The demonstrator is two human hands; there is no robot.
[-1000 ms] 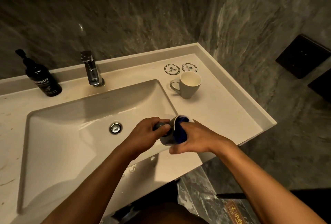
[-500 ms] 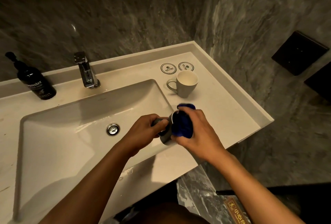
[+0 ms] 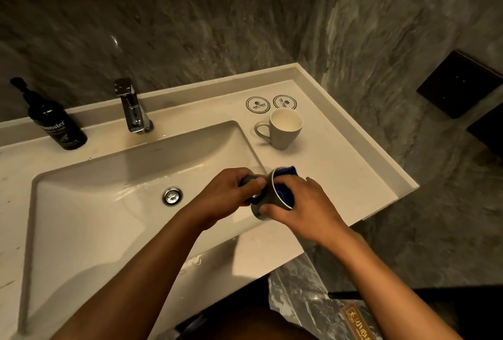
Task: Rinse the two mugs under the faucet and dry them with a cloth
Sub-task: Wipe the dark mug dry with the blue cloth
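Mug (image 3: 268,198) gripped sideways by both hands, blue cloth (image 3: 284,190) stuffed inside

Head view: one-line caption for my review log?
Left hand grips a grey mug while right hand holds blue cloth in it; second mug stands nearby.

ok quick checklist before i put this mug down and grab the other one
1. Left hand grips the held mug: ok.
2. Blue cloth inside the mug, worked by right hand: ok.
3. Held mug fully dry: cannot tell.
4. Bare counter to set it on: ok.
5. Second mug upright, within reach: ok.
6. Faucet off: ok, no stream visible.
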